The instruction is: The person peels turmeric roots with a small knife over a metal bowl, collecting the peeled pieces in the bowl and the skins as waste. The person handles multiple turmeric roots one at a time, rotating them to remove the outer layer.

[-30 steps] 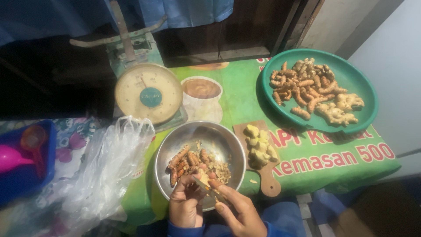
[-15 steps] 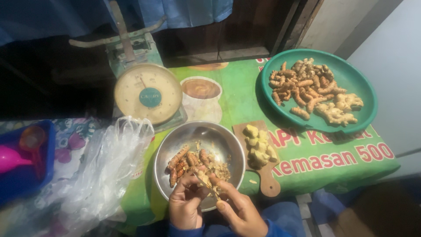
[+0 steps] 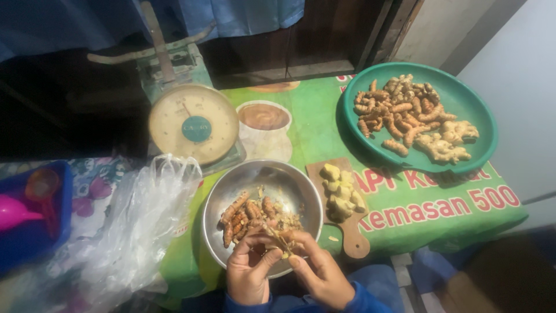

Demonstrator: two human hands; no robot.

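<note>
My left hand [image 3: 250, 271] and my right hand [image 3: 319, 272] meet over the near rim of a round steel bowl [image 3: 301, 191]. Together they hold a small brownish-orange root piece [image 3: 279, 236] between the fingertips. I cannot tell whether a blade is in either hand. Inside the bowl lie several orange roots [image 3: 243, 213] and a heap of peelings. To the right of the bowl a small wooden cutting board [image 3: 354, 243] carries pale yellow peeled chunks [image 3: 340, 191].
A round green tray [image 3: 469, 98] at the far right holds several orange roots and pale ginger pieces. A dial weighing scale [image 3: 194, 123] stands behind the bowl. A crumpled clear plastic bag [image 3: 133, 226] lies left, beside a blue tub [image 3: 29, 237]. The table has a green printed cover [image 3: 452, 208].
My hands have stayed over the bowl's near rim, with the fingers shifting slightly around the root piece. Nothing else has moved.
</note>
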